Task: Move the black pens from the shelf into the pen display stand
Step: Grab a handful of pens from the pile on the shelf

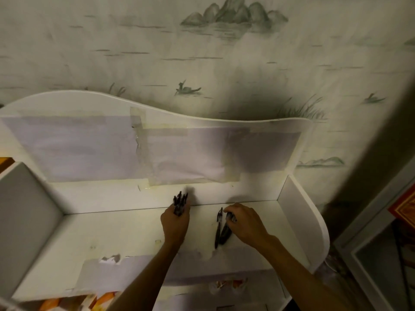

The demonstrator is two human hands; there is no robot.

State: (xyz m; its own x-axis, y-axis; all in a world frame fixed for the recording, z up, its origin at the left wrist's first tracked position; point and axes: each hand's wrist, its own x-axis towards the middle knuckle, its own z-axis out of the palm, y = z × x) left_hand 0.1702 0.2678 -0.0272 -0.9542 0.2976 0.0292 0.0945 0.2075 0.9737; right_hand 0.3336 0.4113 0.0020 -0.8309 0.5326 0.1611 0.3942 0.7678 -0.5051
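A pale wall papered with a faint grey ink landscape (224, 41) of mountains, reeds and small boats fills the upper half of the view in dim light. Against it stands a white painted wooden shelf unit (112, 232) with a wavy-topped back panel and a rounded side panel on the right. Sheets of pale lilac paper (78, 147) are fixed across the back panel with yellowed tape, and more of the same paper covers the shelf's front edge, torn in places.

Both your bare forearms reach up from the bottom of the view onto the shelf board. Your left hand (175, 223) sits near the back of the shelf, its fingers closed round a bundle of black plastic pens (179, 204) whose ends fan out above the hand (their tips are blurred, so I cannot count them). Your right hand (244, 223) lies just to the right, palm down, its fingertips curled onto the top ends of a few loose black pens (221, 232) that lie on the shelf board, pointing towards you and close together.
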